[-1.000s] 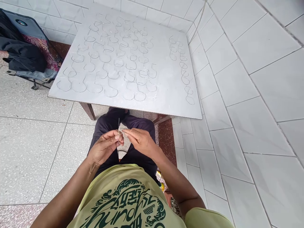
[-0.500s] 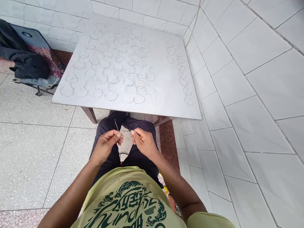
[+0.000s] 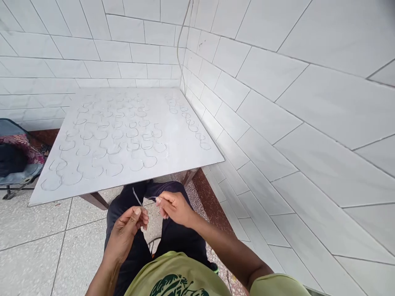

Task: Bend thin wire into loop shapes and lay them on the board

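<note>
thin wire [image 3: 138,197] stands at lower centre of the frame, pinched by the left hand [image 3: 125,234] with the closed right hand [image 3: 175,208] gripping beside it, apparently held taut and clear of the tabletop [image 3: 173,137].

Single head-worn camera, positioned above the wearer's yellow-green T-shirt [image 3: 177,274] and facing forward and downward. The left hand [image 3: 126,234] and right hand [image 3: 175,209] sit close to the lens, in the near lower centre. A white board [image 3: 123,139] lies farther out, left of centre. A white tiled wall [image 3: 262,82] occupies the right side and far end.
</note>
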The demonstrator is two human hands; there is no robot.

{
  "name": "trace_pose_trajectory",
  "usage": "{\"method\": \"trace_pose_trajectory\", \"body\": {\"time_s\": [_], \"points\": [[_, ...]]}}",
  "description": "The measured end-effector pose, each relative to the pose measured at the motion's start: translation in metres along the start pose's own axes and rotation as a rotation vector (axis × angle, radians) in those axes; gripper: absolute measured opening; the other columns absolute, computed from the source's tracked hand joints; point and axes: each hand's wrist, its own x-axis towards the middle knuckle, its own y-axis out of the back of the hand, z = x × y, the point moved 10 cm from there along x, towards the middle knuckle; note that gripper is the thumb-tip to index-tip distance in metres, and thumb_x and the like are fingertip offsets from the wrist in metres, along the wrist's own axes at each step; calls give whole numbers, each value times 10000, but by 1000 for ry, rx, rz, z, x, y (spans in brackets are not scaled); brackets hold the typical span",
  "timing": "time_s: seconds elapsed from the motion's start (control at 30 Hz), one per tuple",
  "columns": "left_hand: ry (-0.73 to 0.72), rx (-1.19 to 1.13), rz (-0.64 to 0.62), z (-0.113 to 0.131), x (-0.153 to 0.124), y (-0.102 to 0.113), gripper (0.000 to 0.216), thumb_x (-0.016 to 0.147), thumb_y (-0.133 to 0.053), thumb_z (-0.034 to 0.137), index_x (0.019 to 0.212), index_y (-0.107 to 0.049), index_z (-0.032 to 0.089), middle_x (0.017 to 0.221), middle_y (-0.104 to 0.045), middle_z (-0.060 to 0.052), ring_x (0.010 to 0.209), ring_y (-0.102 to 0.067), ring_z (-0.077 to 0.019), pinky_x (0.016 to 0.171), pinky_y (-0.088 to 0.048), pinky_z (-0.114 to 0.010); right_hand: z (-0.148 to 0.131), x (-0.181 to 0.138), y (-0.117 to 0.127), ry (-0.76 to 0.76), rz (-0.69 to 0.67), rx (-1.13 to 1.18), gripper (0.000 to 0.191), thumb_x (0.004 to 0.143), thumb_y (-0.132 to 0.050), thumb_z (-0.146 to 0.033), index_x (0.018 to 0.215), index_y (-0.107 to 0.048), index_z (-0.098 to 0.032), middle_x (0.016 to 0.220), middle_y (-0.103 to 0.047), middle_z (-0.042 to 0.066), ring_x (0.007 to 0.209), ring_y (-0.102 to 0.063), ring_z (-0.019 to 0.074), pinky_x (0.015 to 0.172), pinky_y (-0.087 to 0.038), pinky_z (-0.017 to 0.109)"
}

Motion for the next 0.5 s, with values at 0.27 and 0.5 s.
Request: {"method": "trace_pose_trajectory", "body": {"time_s": [0.27, 0.5], "points": [[64, 353, 126, -34, 3, 42, 536, 846, -733, 623, 1154, -730, 184, 995, -756, -85, 824, -669, -219, 733, -563, -324, -35, 130, 176, 1, 329, -202, 274, 1065, -501, -358, 880, -609, -187, 665, -658, -3, 514, -590, 97, 455, -478, 191], [262, 497, 383, -100, -18, 139, 780, 607, -741, 827, 1040, -715, 177, 876, -786, -101, 839, -750, -326, 739, -629, -420, 2, 248, 278, -245, 489, -341, 257, 1061, -387, -102, 852, -514, -182, 691, -622, 13, 520, -565, 94, 482, -478, 203]]}}
